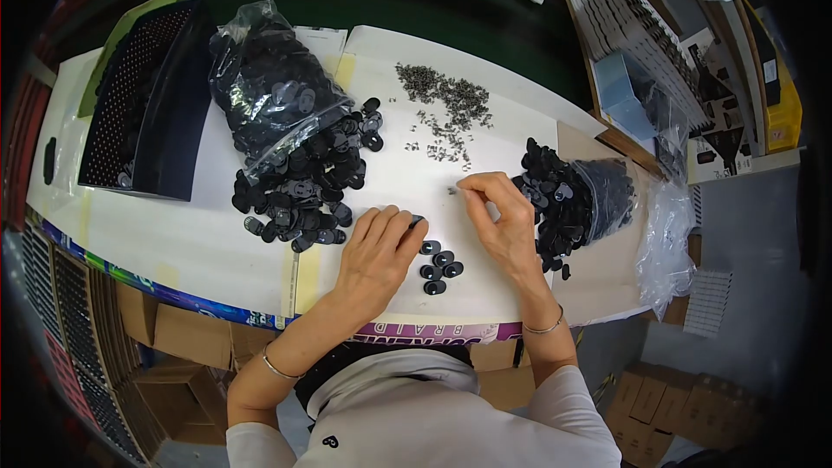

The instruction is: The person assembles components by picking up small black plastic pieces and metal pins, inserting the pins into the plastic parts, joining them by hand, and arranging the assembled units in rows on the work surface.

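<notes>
My left hand (374,253) rests on the white table with its fingers curled, and a small black oval plastic piece (416,221) shows between thumb and forefinger. To its right, my right hand (504,224) is closed in a pinch just above the tabletop. A tiny metal part (452,191) shows at its fingertips; its exact kind is too small to make out. Between the hands, nearer my body, lies a small group of black oval pieces (435,270) with a light spot on each. Beyond the hands, many tiny metal parts (446,100) are scattered in a loose heap.
Left of my hands, black oval pieces (299,195) spill from a clear plastic bag (269,78). A dark box (173,113) stands farther left. Another pile of black pieces (550,204) lies right, beside a second bag (600,199). Stacked white trays (637,30) stand at the back right.
</notes>
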`<state>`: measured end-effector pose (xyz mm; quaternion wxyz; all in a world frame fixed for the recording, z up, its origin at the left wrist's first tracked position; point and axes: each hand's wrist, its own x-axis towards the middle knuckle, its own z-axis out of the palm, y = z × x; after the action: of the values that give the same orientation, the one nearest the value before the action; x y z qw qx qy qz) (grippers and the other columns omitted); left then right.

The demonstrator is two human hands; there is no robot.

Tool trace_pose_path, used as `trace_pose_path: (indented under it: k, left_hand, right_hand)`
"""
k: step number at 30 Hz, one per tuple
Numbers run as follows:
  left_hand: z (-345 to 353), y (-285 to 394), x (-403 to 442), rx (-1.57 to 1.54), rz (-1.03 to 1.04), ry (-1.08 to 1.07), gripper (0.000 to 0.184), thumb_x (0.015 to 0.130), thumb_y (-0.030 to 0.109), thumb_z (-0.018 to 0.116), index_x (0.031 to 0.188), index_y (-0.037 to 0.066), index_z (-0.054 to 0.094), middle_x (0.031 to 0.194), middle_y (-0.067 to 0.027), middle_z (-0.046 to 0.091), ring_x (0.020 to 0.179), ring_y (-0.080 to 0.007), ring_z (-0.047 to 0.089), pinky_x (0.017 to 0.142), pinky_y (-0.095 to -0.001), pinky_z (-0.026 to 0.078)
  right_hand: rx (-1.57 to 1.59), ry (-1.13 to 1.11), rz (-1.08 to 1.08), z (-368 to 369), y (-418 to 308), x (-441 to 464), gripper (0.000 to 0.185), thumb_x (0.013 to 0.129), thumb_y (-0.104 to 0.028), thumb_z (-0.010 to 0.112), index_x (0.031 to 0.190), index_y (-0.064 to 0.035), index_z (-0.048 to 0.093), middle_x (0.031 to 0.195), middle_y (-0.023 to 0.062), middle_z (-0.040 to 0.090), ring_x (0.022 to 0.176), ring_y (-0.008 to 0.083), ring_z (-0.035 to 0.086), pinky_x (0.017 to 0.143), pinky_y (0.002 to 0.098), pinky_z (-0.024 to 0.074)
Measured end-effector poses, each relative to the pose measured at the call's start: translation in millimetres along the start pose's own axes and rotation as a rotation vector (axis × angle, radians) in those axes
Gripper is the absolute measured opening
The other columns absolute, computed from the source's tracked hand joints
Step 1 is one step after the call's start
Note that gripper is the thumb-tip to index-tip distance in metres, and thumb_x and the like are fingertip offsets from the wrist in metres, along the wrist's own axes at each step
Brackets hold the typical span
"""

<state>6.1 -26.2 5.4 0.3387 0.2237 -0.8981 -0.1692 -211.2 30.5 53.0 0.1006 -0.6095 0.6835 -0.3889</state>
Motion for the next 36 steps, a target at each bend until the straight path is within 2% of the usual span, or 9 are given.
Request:
trace_pose_path:
  k: [5,11,14,15,18,19,26,32,36]
  left_hand:
    - [1,0,0,-0.012,0.001,0.0,0.044,0.081,-0.002,0.068,0.124,0.0,0.073,0.117,-0.0134,0.062,0.116,-0.0355,0.063,0.106,-0.0511,0.049]
    - [2,1,1,-0.017,-0.001,0.007,0.044,0.081,-0.002,0.069,0.124,0.0,0.074,0.117,-0.0138,0.063,0.116,-0.0356,0.063,0.106,-0.0518,0.049]
    - [2,1,0,-0.024,0.0,0.006,0.043,0.081,-0.002,0.069,0.124,0.0,0.074,0.117,-0.0138,0.063,0.116,-0.0355,0.063,0.107,-0.0519,0.049]
    - [2,1,0,-0.024,0.002,0.006,0.043,0.082,-0.002,0.069,0.124,0.0,0.074,0.117,-0.0138,0.063,0.116,-0.0356,0.063,0.107,-0.0519,0.049]
    - [1,0,0,-0.015,0.002,0.008,0.042,0.082,-0.001,0.069,0.124,0.0,0.074,0.117,-0.0136,0.062,0.116,-0.0355,0.063,0.107,-0.0517,0.049]
    - [1,0,0,-0.012,0.003,0.007,0.042,0.083,-0.001,0.069,0.124,0.001,0.074,0.117,-0.0135,0.062,0.116,-0.0354,0.063,0.107,-0.0516,0.049]
    - [2,0,-1,-0.023,-0.003,-0.009,0.042,0.083,0.0,0.069,0.125,0.001,0.074,0.118,-0.0132,0.062,0.118,-0.0355,0.063,0.108,-0.051,0.049]
    - [1,0,0,-0.031,0.002,-0.009,0.043,0.082,-0.001,0.069,0.125,0.0,0.073,0.119,-0.0137,0.062,0.118,-0.0357,0.062,0.108,-0.0509,0.049]
    - [0,0,1,-0.029,0.004,-0.014,0.043,0.082,0.0,0.068,0.125,-0.001,0.073,0.119,-0.014,0.062,0.118,-0.0357,0.062,0.108,-0.051,0.049]
  right_hand:
    - [-0.025,0.034,0.086,-9,3,-9,0.016,0.097,0.004,0.074,0.112,0.0005,0.076,0.107,0.014,0.076,0.09,0.0253,0.074,0.077,0.0358,0.0588]
    - [-0.23,-0.057,-0.326,16,10,-9,0.027,0.084,0.01,0.076,0.11,0.0004,0.074,0.108,0.0157,0.073,0.099,0.0379,0.071,0.084,0.0438,0.0595]
    - [-0.16,-0.063,-0.312,20,10,6,0.03,0.082,0.012,0.075,0.108,-0.0012,0.073,0.108,0.0156,0.071,0.101,0.0387,0.07,0.084,0.0455,0.06]
    - [-0.161,-0.007,-0.325,20,11,14,0.029,0.086,0.014,0.071,0.111,0.0002,0.075,0.109,0.017,0.074,0.1,0.0372,0.073,0.084,0.0426,0.0613]
    - [0.008,0.097,-0.116,12,-2,27,0.026,0.093,0.014,0.07,0.114,0.0017,0.078,0.109,0.0151,0.078,0.096,0.0269,0.076,0.085,0.036,0.0609]
    - [-0.001,0.107,-0.141,8,-3,31,0.029,0.094,0.015,0.064,0.116,0.0023,0.078,0.111,0.0192,0.079,0.096,0.033,0.079,0.084,0.0371,0.0624]
    - [-0.16,0.104,-0.12,-7,20,20,0.024,0.094,0.012,0.068,0.111,0.0004,0.079,0.108,0.0159,0.076,0.088,0.0312,0.076,0.076,0.0374,0.0608]
    - [-0.24,0.085,-0.132,3,27,16,0.017,0.093,0.003,0.077,0.11,-0.0007,0.079,0.105,0.0145,0.074,0.088,0.0339,0.075,0.076,0.0391,0.0607]
    - [-0.205,0.059,-0.11,7,23,16,0.017,0.093,0.003,0.078,0.109,-0.0009,0.078,0.104,0.0138,0.073,0.089,0.0337,0.075,0.076,0.0401,0.0609]
